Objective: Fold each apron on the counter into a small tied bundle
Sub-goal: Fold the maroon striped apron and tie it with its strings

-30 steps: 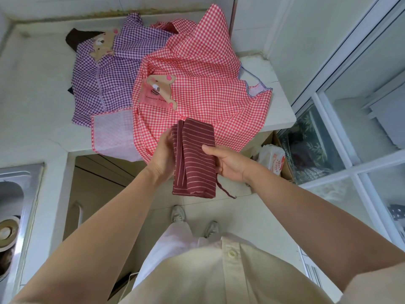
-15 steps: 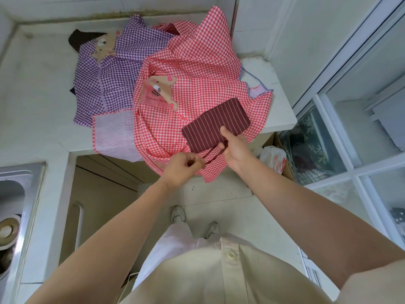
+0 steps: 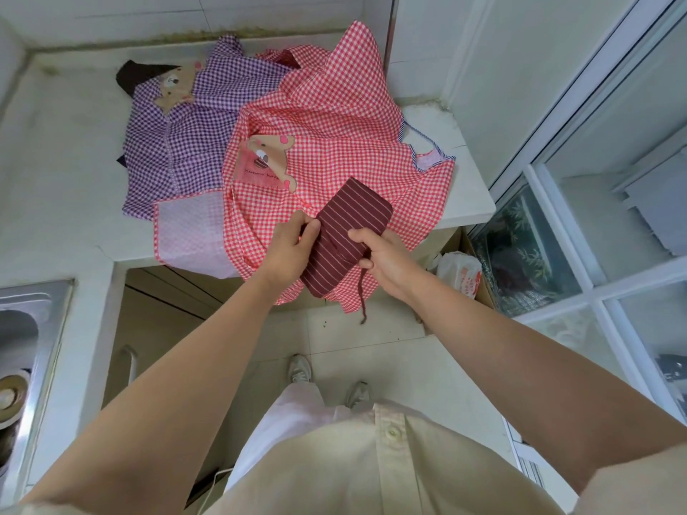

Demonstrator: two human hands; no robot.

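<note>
Your left hand (image 3: 288, 247) pinches the left edge of the folded maroon striped apron (image 3: 351, 232), fingers curled over the cloth with the thumb against it. Your right hand (image 3: 386, 258) grips the same bundle from the right side, thumb laid across the top and fingers tucked beneath it. The bundle is a narrow folded packet, tilted, held above the front edge of the counter (image 3: 55, 161) and over the red gingham apron (image 3: 334, 143). 1 maroon tie strap (image 3: 362, 295) hangs loose below your right hand; you cannot tell from here whether it is wound round the bundle. The red gingham apron lies spread and rumpled on the counter, its hem drooping over the edge, and it overlaps the purple gingham apron (image 3: 178, 143) beside it on the left. A steel sink (image 3: 29, 321) sits at the far left, and a white plastic bag (image 3: 459, 271) sits below the counter on the right.
</note>
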